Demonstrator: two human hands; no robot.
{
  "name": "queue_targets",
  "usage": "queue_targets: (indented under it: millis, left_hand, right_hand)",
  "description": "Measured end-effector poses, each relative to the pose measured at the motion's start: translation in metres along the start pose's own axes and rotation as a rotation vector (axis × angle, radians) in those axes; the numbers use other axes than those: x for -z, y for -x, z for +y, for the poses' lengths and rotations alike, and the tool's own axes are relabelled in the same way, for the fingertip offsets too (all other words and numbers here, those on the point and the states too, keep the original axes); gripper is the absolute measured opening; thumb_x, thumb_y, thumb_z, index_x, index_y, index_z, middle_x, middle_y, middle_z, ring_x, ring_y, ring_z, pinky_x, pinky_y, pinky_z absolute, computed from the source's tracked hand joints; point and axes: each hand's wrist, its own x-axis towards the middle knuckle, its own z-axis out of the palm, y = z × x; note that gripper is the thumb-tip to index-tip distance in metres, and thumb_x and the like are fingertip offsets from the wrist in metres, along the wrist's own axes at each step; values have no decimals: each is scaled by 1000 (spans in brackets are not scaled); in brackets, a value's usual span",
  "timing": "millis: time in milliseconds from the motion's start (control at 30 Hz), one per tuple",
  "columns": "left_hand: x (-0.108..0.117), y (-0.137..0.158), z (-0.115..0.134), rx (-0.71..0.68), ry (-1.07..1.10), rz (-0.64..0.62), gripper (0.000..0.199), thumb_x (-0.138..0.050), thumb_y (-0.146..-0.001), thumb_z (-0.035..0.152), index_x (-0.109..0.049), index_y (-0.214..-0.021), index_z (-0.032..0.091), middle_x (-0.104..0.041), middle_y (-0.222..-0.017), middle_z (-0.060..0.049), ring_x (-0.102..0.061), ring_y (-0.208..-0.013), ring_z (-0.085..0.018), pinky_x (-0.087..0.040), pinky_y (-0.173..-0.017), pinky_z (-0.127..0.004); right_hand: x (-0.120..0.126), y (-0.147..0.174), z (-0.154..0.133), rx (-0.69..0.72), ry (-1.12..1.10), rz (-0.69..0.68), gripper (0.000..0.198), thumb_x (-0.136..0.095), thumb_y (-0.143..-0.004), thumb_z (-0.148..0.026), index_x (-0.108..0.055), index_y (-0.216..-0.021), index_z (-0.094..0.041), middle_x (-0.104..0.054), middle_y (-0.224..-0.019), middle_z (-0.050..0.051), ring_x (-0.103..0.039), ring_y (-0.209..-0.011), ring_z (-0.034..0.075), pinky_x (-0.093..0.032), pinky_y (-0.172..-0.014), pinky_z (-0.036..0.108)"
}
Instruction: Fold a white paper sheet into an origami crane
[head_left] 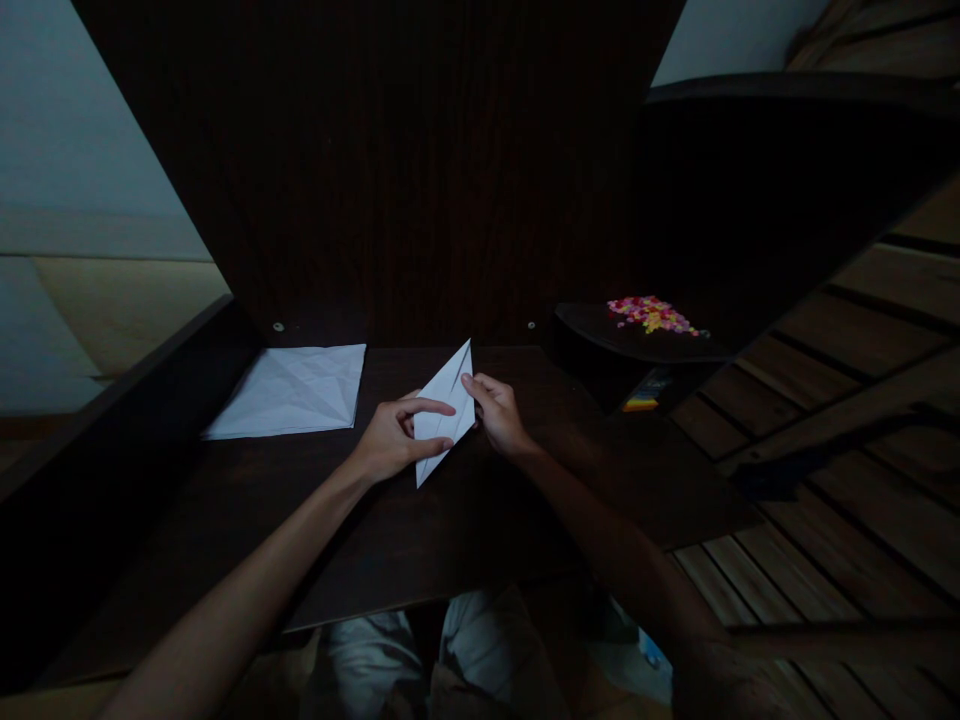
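Note:
A sheet of white paper folded into a narrow diamond [444, 398] is held up over the dark desk, one point up and one down. My left hand [394, 432] grips its left side, with the forefinger and thumb lying across the front and the other fingers partly hidden behind. On the right edge, my right hand [496, 408] pinches the paper, thumb in front and fingers mostly behind it. Fold lines run along the paper's face. Left of my hands, a stack of creased white paper sheets [296, 388] lies flat on the desk.
The dark wooden desk [405, 560] has a raised side panel [120, 430] on the left and a tall back panel [420, 180]. On a small curved shelf [600, 325] at the right lies a pile of pink and yellow pieces [654, 314]. A slatted wooden surface [862, 490] lies beyond.

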Motion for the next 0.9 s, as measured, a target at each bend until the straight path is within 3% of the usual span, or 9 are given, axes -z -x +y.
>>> queue_targets:
  millis: [100, 233, 500, 600, 667, 767, 900]
  left_hand:
    - [1, 0, 0, -26, -27, 47, 37, -79, -60, 28, -71, -95, 18, -59, -97, -4, -52, -62, -10, -38, -49, -20]
    - [2, 0, -1, -46, -95, 174, 31, -75, -65, 31, -73, -94, 18, -59, -82, -1, -34, -47, -4, -22, -41, -19]
    - [0, 0, -3, -54, -107, 318, 21, -71, -69, 31, -75, -87, 20, -62, -72, -1, -32, -45, -6, -20, -42, -21]
    - [1, -1, -4, -41, -72, 339, 22, -70, -70, 30, -75, -88, 20, -66, -81, -3, -41, -49, -8, -28, -44, -22]
    - [3, -2, -6, -47, -6, 338, 22, -69, -71, 29, -75, -90, 19, -68, -92, -5, -55, -64, -13, -39, -53, -23]
    - [3, -3, -11, -33, 114, 348, 25, -70, -70, 28, -75, -93, 18, -69, -98, -7, -61, -84, -19, -46, -68, -27]
    - [3, -4, -16, 23, 176, 361, 28, -72, -67, 28, -74, -93, 17, -71, -90, -6, -62, -72, -17, -47, -63, -27]
  right_hand:
    - [0, 1, 0, -21, 12, -68, 39, -59, -77, -53, -48, -64, -18, -45, -52, -5, -42, -40, 6, -31, -34, 19]
    - [-1, 5, -5, -4, 51, -176, 32, -68, -72, -45, -53, -70, -17, -50, -58, -5, -44, -41, 5, -31, -36, 18]
    - [-2, 7, -8, -6, 115, -222, 29, -70, -71, -41, -54, -76, -17, -51, -57, -5, -47, -45, 6, -33, -37, 17]
    - [-4, 6, -5, -24, 126, -228, 32, -70, -70, -43, -51, -76, -18, -50, -58, -6, -46, -45, 6, -33, -37, 17]
    - [-6, 6, -3, -38, 139, -244, 31, -66, -73, -45, -51, -76, -18, -49, -56, -6, -45, -44, 6, -33, -37, 17]
    - [-8, 6, 0, -55, 163, -280, 33, -57, -78, -49, -52, -75, -17, -48, -51, -6, -44, -41, 7, -34, -37, 18]
    - [-9, 8, 1, -43, 189, -278, 34, -54, -80, -50, -50, -73, -17, -47, -49, -6, -42, -40, 6, -34, -38, 18]
